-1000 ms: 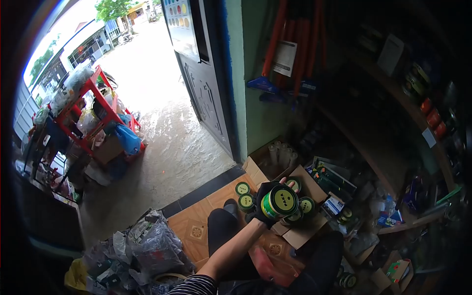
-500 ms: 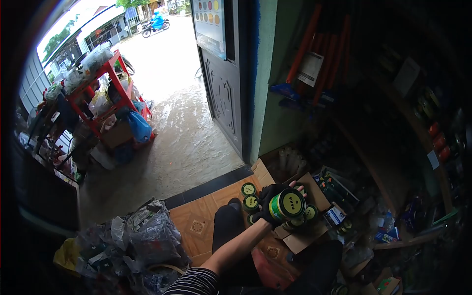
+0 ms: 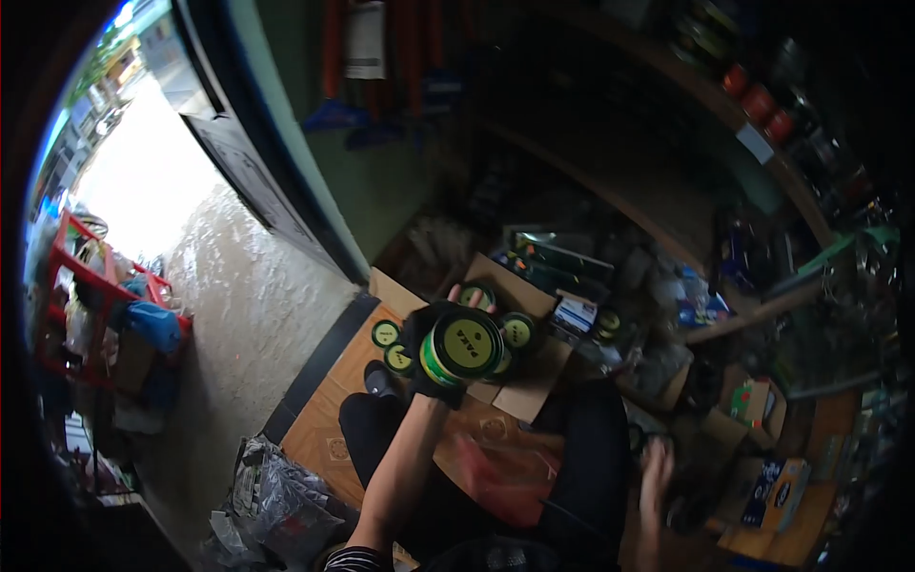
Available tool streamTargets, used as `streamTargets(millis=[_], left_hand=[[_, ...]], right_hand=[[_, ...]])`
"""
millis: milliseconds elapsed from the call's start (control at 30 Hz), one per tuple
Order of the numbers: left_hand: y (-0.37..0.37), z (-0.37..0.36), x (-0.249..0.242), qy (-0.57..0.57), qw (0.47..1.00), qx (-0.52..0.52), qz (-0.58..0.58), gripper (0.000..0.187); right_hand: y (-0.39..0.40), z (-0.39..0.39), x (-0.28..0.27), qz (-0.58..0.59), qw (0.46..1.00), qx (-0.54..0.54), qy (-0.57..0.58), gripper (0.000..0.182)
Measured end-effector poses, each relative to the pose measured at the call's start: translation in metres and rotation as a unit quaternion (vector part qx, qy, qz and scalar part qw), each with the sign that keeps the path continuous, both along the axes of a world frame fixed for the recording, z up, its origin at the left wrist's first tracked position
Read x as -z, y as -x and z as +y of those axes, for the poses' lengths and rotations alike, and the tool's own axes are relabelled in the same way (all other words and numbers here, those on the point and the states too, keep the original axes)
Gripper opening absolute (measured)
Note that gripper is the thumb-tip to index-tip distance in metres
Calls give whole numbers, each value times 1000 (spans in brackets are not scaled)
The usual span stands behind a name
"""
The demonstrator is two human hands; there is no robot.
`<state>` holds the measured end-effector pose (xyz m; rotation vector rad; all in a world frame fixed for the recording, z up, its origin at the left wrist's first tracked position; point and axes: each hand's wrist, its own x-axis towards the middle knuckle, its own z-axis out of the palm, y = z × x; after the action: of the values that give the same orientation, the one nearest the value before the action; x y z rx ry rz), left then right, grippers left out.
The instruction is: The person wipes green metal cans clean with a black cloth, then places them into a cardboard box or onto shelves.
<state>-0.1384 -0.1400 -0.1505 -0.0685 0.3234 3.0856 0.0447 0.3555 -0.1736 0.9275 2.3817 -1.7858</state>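
Note:
My left hand (image 3: pixel 434 367), in a dark glove with bare fingertips, holds a green tin with a yellow-green lid (image 3: pixel 469 344) above an open cardboard box (image 3: pixel 524 393). More tins with the same lids sit in the box, and others, such as one small tin (image 3: pixel 385 333), stand on the orange tiled floor beside it. My right hand (image 3: pixel 657 459), bare and blurred, is low at the right, beyond my right knee, near dark round items. Its fingers are too smeared to tell what they hold, if anything.
A red plastic bag (image 3: pixel 500 481) lies between my legs. Clear plastic bags (image 3: pixel 276 500) are heaped at lower left. An open door (image 3: pixel 257 162) and a red rack (image 3: pixel 71 315) stand at left. Shelves (image 3: pixel 762 143) and a blue-and-white box (image 3: pixel 777 494) are at right.
The view has swung to the right, so the doorway and rack sit further left. My right hand has come into view at the lower right. The tin remains in my left hand.

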Motion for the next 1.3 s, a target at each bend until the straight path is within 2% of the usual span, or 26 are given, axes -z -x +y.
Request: streamTargets(millis=[33,67,100,133,200,233,267,300,367,467,567,633,733,767,800,867,900,967,1000,1033,1067,1100,1133,1167,1267,1300], left_hand=[[3,2,-2,-11,1000,8,8,59],[6,4,-4,-23,999,15,17,59],[8,8,-6,-37,999,16,31,60],[12,12,-7,-35,999,28,23,63],[24,26,0,-50,998,15,45,60],[21,27,-10,-85,995,31,33,59],[25,19,22,-59,987,15,149,60],[24,13,20,8,996,-13,89,58],[20,0,29,308,946,-82,61,54],[2,-4,12,479,872,-94,34,46],[4,23,-58,459,880,-114,-36,40],[5,14,-19,316,940,-115,-54,41],[8,7,12,43,995,-67,-68,50],[8,7,21,229,967,-92,-63,56],[5,6,11,240,968,-66,-32,55],[1,-6,8,412,910,-37,-11,61],[5,-8,6,522,852,-52,-4,66],[12,-13,3,722,687,-84,-8,75],[9,-11,3,571,812,-69,-99,59],[5,-9,1,386,897,-94,-194,44],[6,-19,6,602,782,-111,-118,42],[7,-38,14,780,613,-123,-38,39],[9,-48,10,906,402,-124,43,37],[10,-50,8,906,410,-91,56,29],[17,-29,-26,916,381,-119,24,31],[21,-27,-32,908,391,-135,68,38]], right_hand=[[60,-86,-75,94,990,-99,38,28],[102,-142,-105,225,931,-281,-67,50],[139,-182,-120,308,842,-422,-132,72],[158,-234,-140,269,873,-406,33,80],[197,-301,-136,349,768,-517,-147,109],[202,-318,-139,337,774,-513,-157,108],[204,-333,-140,326,776,-515,-161,107],[207,-344,-129,305,799,-502,-128,107],[217,-356,-112,316,817,-478,-61,108],[241,-345,-99,293,822,-487,-15,109],[256,-331,-95,291,842,-454,-17,115],[247,-329,-98,311,824,-469,-64,113],[232,-338,-89,333,761,-556,-34,120],[230,-342,-89,346,759,-550,-37,122],[233,-341,-93,334,765,-550,-40,121],[251,-330,-96,269,797,-540,-24,119],[261,-323,-98,295,811,-502,-54,117],[274,-306,-87,294,848,-434,-80,114],[276,-301,-89,300,862,-398,-94,113],[274,-298,-90,284,884,-368,-47,111],[274,-297,-92,269,902,-338,2,108],[275,-296,-88,285,898,-335,18,106],[275,-297,-93,286,898,-335,11,106],[274,-300,-97,285,895,-341,32,107],[265,-316,-100,275,889,-349,112,109],[261,-320,-100,263,888,-357,118,111]])
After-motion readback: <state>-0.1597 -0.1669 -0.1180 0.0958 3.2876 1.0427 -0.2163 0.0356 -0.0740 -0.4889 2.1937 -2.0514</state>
